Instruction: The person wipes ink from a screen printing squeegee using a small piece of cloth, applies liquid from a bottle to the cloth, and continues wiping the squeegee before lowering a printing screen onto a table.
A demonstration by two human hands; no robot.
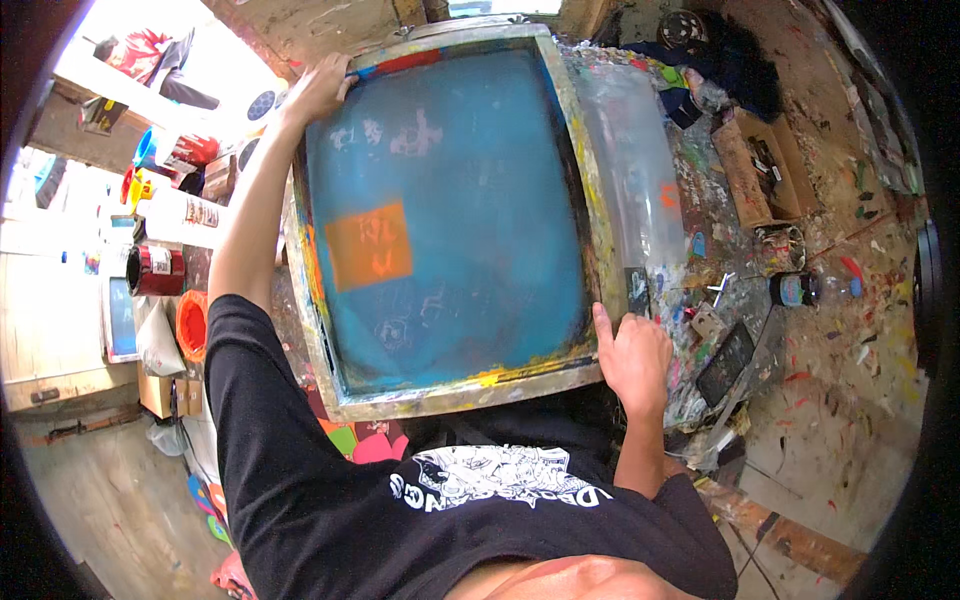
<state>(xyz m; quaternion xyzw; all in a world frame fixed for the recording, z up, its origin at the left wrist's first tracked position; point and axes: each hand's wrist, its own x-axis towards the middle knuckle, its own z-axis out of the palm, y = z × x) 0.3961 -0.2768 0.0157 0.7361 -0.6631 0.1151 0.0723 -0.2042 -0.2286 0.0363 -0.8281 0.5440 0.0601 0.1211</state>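
A large wooden-framed printing screen (465, 247) with blue mesh lies tilted before me, its bars stained with ink. An orange square (371, 246) with paler marks shows at the left of the mesh. Faint whitish designs appear above and below it. My left hand (321, 88) grips the frame's far left corner, fingertips over the inner edge. At the near right corner, my right hand (637, 356) holds the side bar, its thumb laid along the wood and the other fingers curled. The screen hides what is directly under it.
A transparent plastic sheet (630, 165) lies right of the screen on an ink-spattered table. Farther right are a cardboard box (776, 169), a plastic bottle (806, 287) and a black phone-like slab (724, 365). Ink cans (155, 270) and an orange-rimmed container (192, 325) stand left. A person (150, 64) is far left.
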